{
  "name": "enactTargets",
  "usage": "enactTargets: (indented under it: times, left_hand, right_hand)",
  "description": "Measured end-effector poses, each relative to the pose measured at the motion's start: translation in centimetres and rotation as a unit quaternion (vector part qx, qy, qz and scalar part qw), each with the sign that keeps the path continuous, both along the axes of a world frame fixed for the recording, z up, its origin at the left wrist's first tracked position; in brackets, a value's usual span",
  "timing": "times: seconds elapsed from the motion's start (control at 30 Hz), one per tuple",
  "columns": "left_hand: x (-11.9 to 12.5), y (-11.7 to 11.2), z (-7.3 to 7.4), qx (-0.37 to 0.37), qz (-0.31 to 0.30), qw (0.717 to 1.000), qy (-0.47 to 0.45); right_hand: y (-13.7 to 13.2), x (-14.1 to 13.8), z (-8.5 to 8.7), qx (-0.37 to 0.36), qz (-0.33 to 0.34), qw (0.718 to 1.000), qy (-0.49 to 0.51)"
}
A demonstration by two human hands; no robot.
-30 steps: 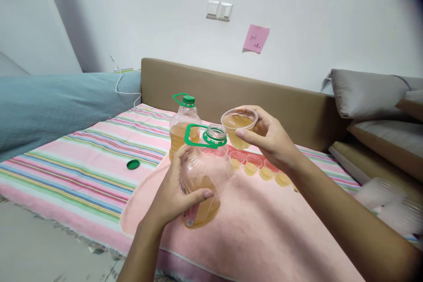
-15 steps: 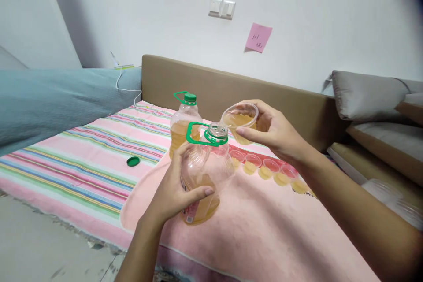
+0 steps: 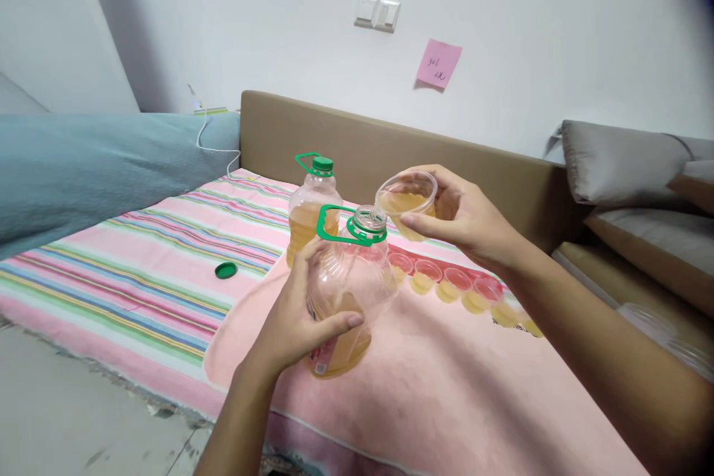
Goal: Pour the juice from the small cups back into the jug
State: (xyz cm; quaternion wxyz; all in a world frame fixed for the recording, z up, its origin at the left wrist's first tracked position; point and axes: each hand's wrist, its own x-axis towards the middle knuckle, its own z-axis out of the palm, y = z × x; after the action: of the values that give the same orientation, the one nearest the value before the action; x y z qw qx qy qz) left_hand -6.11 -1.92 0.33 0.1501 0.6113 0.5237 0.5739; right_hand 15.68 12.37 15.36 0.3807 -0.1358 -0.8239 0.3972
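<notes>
Overtilting the cup [image 3: 411,205] clamped in your right hand [image 3: 465,217] may spill liquid [image 3: 400,201] past the bottle [image 3: 352,284], open-necked below-left of that grip; loosening your left hand [image 3: 298,323], wrapped around the bottle, may let it tip.

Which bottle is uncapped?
The front bottle, held by the left hand: its neck is open, whereas the rear bottle wears a green cap.
</notes>
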Motion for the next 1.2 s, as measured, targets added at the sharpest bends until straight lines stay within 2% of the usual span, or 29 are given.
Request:
enactTargets:
  times: [1.2]
  left_hand:
    - [0.1, 0.0, -0.1, 0.002, 0.003, 1.0, 0.012]
  right_hand:
    - [0.4, 0.1, 1.3, 0.057, 0.012, 0.997, -0.047]
